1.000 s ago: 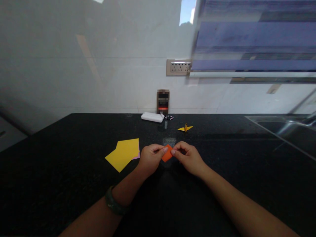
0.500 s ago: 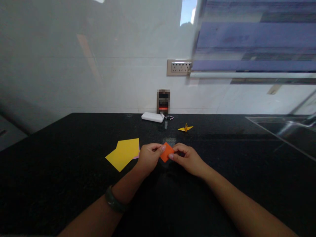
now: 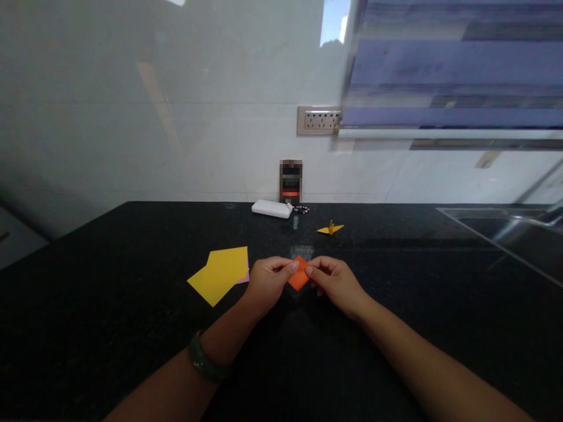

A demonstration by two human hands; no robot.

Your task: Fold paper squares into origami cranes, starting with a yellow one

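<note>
Head view: flat yellow paper sheets (image 3: 220, 275) look unfolded on the left of the black stone tabletop (image 3: 109, 281). At centre, the left hand (image 3: 267, 282) holds a small orange paper diamond (image 3: 298, 277) in a narrow grip; the right hand (image 3: 338, 282) pinches its right corner. It looks only partly folded. Farther off, slightly right, a yellow paper crane (image 3: 331, 228) looks finished.

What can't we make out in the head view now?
All head view:
Orange paper: underside hidden by its top face, left grip and right grip.
Pink sheet: mostly hidden under yellow paper.
Dark upright object: face pixelated, unreadable.
Sink: cut off by right edge.
</note>
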